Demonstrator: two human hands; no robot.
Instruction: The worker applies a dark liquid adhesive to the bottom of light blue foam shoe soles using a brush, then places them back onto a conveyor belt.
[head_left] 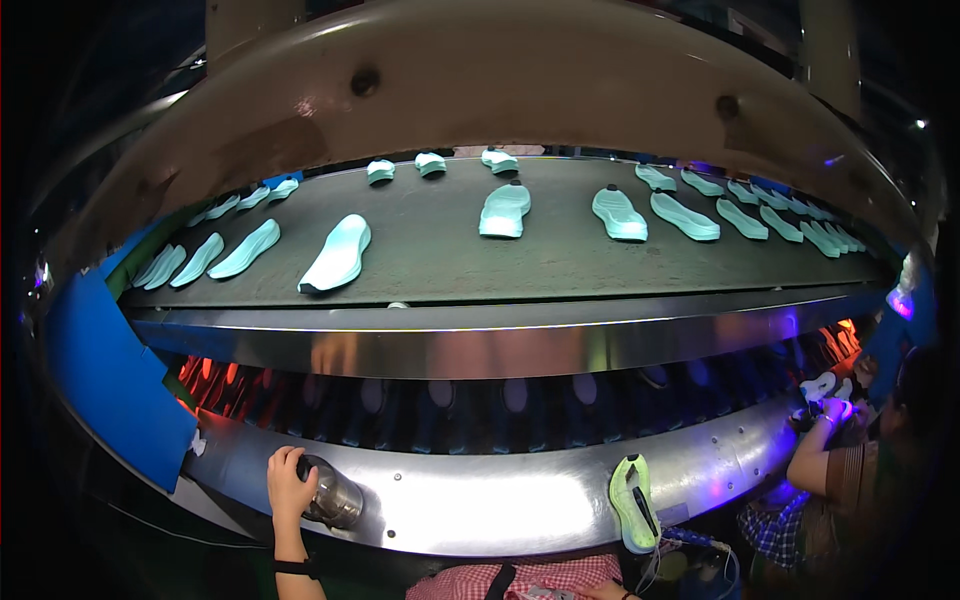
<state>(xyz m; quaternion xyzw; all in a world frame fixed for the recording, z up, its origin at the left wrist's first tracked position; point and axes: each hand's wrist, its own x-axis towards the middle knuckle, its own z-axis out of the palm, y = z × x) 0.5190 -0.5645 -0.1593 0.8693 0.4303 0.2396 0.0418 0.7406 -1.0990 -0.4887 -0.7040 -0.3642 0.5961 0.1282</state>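
Observation:
My left hand [287, 483] is wrapped round the top end of a dark, shiny, see-through jar [338, 498] on the metal ledge; a black band circles that wrist. Low in the picture, beside the red checked cloth on my lap, a part of my right hand [603, 590] shows, its fingers mostly cut off by the edge. Ahead of it lies a yellow-green shoe sole [628, 500] with a slim black tool, its kind unclear, resting along it.
Pale aqua shoe soles [340, 255] stand scattered over the dark upper conveyor belt [430, 240]. Beneath it, a lower line carries several dark, shoe-like shapes under red and violet light. A blue panel [110, 370] borders the left. Another person's hand [835, 408] handles a shoe at right.

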